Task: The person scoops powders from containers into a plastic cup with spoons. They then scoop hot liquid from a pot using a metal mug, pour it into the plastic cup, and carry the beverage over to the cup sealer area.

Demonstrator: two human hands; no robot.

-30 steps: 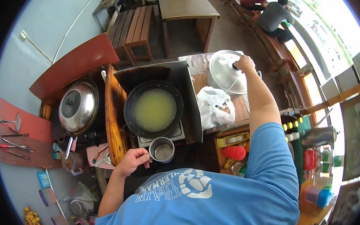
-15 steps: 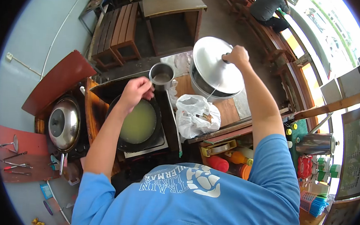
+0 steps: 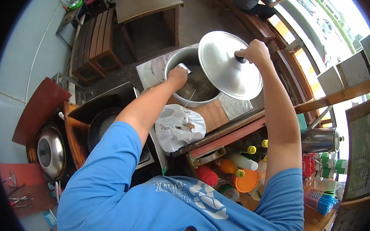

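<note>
My right hand (image 3: 256, 53) grips the black knob of a wide silver pot lid (image 3: 222, 58). The lid is tilted and raised over the right side of a large metal pot (image 3: 200, 103). Inside the pot is a dark, murky content. My left hand (image 3: 178, 77) is closed on a metal mug (image 3: 184, 67) at the left part of the pot's mouth; the hand hides much of the mug. A white plastic bag (image 3: 179, 130) sits in front of the pot, and a thin string or wire runs from the pot's edge toward it.
At left, a black pan (image 3: 101, 129) sits on a stove, partly behind my arm. Further left is a covered wok (image 3: 51, 152). Bottles and jars (image 3: 245, 180) fill a shelf below the counter. A wooden table (image 3: 147, 5) and a seated person (image 3: 253, 3) are beyond.
My left hand has moved right from above the pan, taken the mug from beside the pot and brought it to the pot's mouth. The lid has shifted right, uncovering more of the pot.
</note>
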